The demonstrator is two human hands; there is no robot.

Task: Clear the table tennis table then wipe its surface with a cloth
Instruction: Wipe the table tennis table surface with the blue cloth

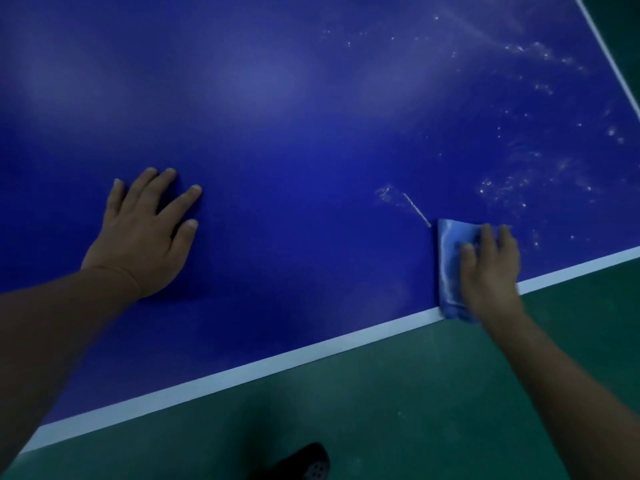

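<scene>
Hands, two of them, are down on the blue table tennis table (294, 140). The left hand (145, 233) lies flat, palm on the surface, its five fingers straight and spread wide, holding nothing. The right hand (491, 268) presses on one folded blue cloth (450, 265), fingers laid over its top and slightly bent; the cloth sits at the near edge of the table, its lower end overlapping the white border line (242, 370) that runs along that edge. A second white line (609, 53) marks the far right edge.

From where I stand, the right part of the surface is speckled with many pale spots and smears (519, 181), too many to count, with one thin white streak (415, 209) just beyond the cloth's upper corner. The stretch around the left hand shows only soft reflections. Below the table lies a green floor (381, 410), and one dark shoe (304, 462) pokes in at the bottom.
</scene>
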